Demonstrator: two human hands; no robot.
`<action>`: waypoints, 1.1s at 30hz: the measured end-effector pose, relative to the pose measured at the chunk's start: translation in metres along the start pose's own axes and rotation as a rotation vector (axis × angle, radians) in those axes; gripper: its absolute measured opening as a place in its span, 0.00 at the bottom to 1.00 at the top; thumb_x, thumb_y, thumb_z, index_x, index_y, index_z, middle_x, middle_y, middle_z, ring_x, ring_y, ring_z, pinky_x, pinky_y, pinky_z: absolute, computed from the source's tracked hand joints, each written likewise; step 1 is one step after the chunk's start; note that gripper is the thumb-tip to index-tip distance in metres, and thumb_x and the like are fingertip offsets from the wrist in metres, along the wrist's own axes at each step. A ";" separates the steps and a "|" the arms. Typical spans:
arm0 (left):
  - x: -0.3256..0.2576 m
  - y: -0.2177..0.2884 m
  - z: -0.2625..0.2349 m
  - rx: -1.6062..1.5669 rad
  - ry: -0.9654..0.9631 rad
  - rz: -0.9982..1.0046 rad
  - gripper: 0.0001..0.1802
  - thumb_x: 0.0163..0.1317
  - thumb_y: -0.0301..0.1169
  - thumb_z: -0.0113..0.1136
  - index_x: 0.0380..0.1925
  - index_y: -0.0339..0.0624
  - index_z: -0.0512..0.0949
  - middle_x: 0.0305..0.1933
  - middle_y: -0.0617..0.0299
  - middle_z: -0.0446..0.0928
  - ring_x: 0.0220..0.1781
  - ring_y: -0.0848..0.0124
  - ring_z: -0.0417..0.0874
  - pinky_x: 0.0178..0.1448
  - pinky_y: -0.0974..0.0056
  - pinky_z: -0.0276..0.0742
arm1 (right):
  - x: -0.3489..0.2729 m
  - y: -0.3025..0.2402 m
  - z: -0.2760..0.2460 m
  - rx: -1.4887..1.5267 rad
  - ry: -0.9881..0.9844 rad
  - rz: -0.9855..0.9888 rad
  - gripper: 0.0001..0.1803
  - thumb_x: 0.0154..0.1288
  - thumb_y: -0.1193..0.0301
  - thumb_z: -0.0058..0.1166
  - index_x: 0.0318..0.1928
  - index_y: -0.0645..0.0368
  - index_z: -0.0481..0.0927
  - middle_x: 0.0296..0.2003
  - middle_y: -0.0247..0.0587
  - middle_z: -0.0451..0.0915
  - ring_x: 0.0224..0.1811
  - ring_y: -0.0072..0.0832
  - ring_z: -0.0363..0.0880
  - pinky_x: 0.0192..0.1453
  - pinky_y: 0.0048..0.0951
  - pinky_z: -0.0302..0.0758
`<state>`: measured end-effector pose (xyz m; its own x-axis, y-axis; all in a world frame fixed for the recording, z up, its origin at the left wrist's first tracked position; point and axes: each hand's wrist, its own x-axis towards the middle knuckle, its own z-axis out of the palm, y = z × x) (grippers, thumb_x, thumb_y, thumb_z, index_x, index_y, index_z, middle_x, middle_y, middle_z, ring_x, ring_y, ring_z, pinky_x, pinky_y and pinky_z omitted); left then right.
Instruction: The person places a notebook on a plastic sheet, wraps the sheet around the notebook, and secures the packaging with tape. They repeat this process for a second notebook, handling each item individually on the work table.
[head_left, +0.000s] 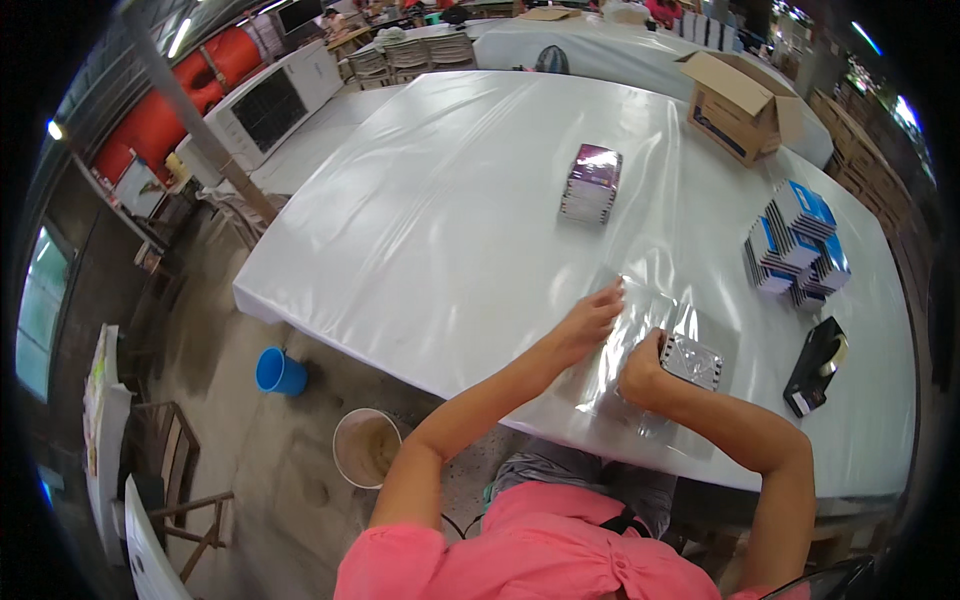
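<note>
In front of me on the table lies a sheet or bag of clear plastic film (627, 335), creased and shiny. My left hand (592, 318) is at its left side, fingertips closed together on the film's upper edge. My right hand (643, 372) wraps round the left side of a small block with a white, black-patterned face (692, 361). The block lies on or within the film; I cannot tell which. Farther off stands a stack of thin items with a shiny purple top (598, 166) and striped sides.
Several blue-topped stacks (803, 212) stand at the right. Nearer is a black tape dispenser (818, 366). An open cardboard box (735, 115) sits at the far right of the white-covered table (440, 210). A blue bucket (281, 371) and a white bucket (366, 447) stand on the floor, left.
</note>
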<state>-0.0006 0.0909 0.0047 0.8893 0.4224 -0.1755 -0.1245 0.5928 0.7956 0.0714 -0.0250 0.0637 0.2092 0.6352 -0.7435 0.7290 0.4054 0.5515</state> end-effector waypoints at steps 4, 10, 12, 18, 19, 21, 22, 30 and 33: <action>-0.047 0.014 -0.004 0.185 0.113 -0.010 0.42 0.66 0.40 0.59 0.75 0.50 0.48 0.77 0.60 0.52 0.68 0.69 0.65 0.68 0.60 0.64 | -0.021 0.037 0.007 0.193 0.130 -0.138 0.26 0.52 0.62 0.66 0.52 0.59 0.81 0.48 0.45 0.82 0.51 0.45 0.79 0.52 0.52 0.70; -0.065 0.003 0.006 0.315 -0.145 0.212 0.70 0.41 0.58 0.76 0.75 0.50 0.40 0.80 0.55 0.38 0.81 0.60 0.32 0.79 0.53 0.36 | -0.077 0.095 0.089 1.233 0.850 -0.218 0.48 0.31 0.60 0.80 0.55 0.62 0.69 0.42 0.47 0.79 0.48 0.39 0.79 0.53 0.31 0.74; -0.046 -0.013 0.022 0.670 -0.240 0.340 0.86 0.19 0.66 0.76 0.75 0.53 0.30 0.80 0.53 0.34 0.81 0.59 0.31 0.79 0.51 0.34 | -0.064 0.072 0.117 1.501 1.076 -0.207 0.52 0.29 0.63 0.82 0.57 0.63 0.66 0.45 0.46 0.78 0.50 0.37 0.78 0.56 0.32 0.73; -0.018 -0.023 0.085 0.568 -0.294 0.431 0.84 0.24 0.53 0.82 0.74 0.46 0.31 0.78 0.48 0.42 0.79 0.57 0.45 0.79 0.55 0.43 | -0.025 -0.004 0.163 2.263 1.320 0.181 0.59 0.28 0.74 0.82 0.64 0.62 0.60 0.55 0.38 0.72 0.58 0.29 0.72 0.64 0.31 0.70; -0.014 -0.027 0.087 0.583 -0.273 0.451 0.83 0.26 0.50 0.83 0.74 0.45 0.31 0.78 0.48 0.43 0.78 0.57 0.49 0.78 0.55 0.46 | -0.033 -0.006 0.153 2.505 1.245 0.071 0.57 0.32 0.74 0.81 0.65 0.62 0.59 0.56 0.38 0.71 0.59 0.28 0.71 0.65 0.31 0.69; -0.010 -0.038 0.083 0.596 -0.257 0.426 0.81 0.28 0.49 0.83 0.74 0.45 0.32 0.78 0.49 0.45 0.77 0.58 0.51 0.77 0.56 0.48 | -0.011 -0.021 0.169 2.391 1.339 0.086 0.56 0.34 0.74 0.80 0.65 0.61 0.59 0.56 0.38 0.70 0.60 0.28 0.70 0.66 0.31 0.68; -0.009 -0.047 0.078 0.601 -0.229 0.407 0.80 0.31 0.48 0.83 0.74 0.44 0.32 0.78 0.50 0.46 0.76 0.60 0.53 0.77 0.57 0.51 | 0.003 -0.031 0.176 2.267 1.413 0.092 0.55 0.36 0.74 0.79 0.65 0.61 0.58 0.57 0.38 0.69 0.60 0.28 0.69 0.66 0.31 0.67; -0.018 -0.035 0.081 0.506 -0.319 0.427 0.74 0.35 0.67 0.71 0.75 0.43 0.41 0.79 0.53 0.43 0.80 0.54 0.33 0.79 0.49 0.34 | 0.009 -0.028 0.181 3.254 0.874 -0.242 0.57 0.34 0.69 0.81 0.66 0.60 0.58 0.55 0.39 0.68 0.60 0.32 0.69 0.66 0.33 0.67; -0.020 -0.042 0.061 0.660 -0.258 0.428 0.74 0.36 0.71 0.67 0.75 0.43 0.39 0.78 0.50 0.43 0.80 0.56 0.34 0.79 0.49 0.36 | 0.005 -0.037 0.172 2.183 1.217 0.068 0.59 0.33 0.68 0.82 0.66 0.60 0.57 0.57 0.40 0.68 0.62 0.33 0.69 0.67 0.35 0.67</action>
<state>0.0131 0.0159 0.0100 0.9067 0.3018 0.2945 -0.2626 -0.1423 0.9544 0.1579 -0.1497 -0.0256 0.5278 0.8435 0.0999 0.2394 -0.0348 -0.9703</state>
